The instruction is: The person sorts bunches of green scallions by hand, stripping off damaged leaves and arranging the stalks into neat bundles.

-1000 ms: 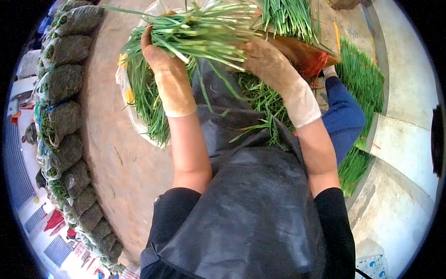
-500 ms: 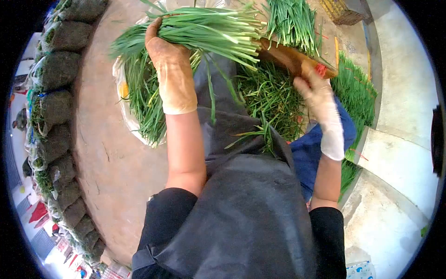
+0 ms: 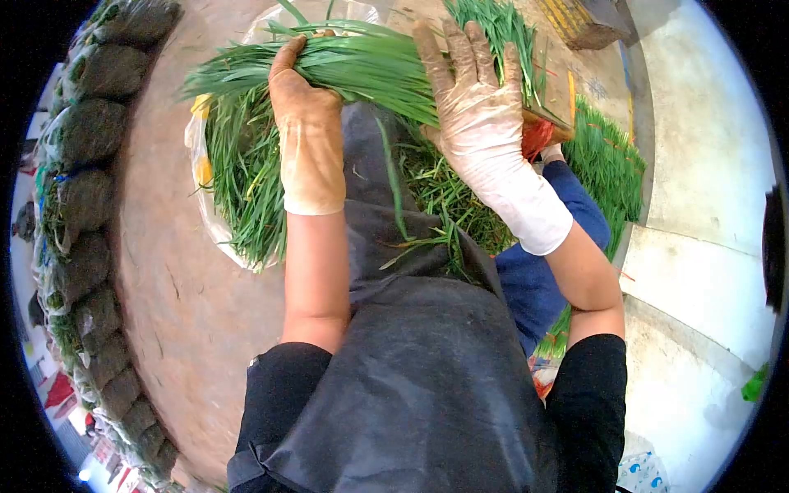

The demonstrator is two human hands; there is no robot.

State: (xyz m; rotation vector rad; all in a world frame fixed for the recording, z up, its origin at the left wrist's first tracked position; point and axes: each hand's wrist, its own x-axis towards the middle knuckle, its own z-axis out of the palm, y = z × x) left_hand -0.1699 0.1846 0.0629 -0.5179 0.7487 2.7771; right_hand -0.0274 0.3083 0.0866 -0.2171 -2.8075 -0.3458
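My left hand [image 3: 311,135], in a soiled light glove, is wrapped round a bunch of long green chives [image 3: 374,70], leaves to the left. At the bunch's right end is my right hand [image 3: 485,119], gloved too, its fingers stretched out and spread; it hides the stem ends, so I cannot tell whether it touches them. Below lies a heap of loose green leaves [image 3: 456,189]. A clear plastic bag [image 3: 201,164] with more leaves is under my left hand. More chives [image 3: 497,20] lie on a wooden board [image 3: 561,115] beyond my right hand.
Red ties [image 3: 538,135] hang at the board's edge. Rows of chives [image 3: 608,168] stand on the right beside a pale ledge [image 3: 682,181]. Stacked dark bundles [image 3: 94,131] line the left side. A yellow-striped block [image 3: 579,20] is at the top right.
My right hand has moved left from the board's red ties to the stem end of the bunch, fingers spreading. My left hand keeps hold of the chives and has shifted slightly.
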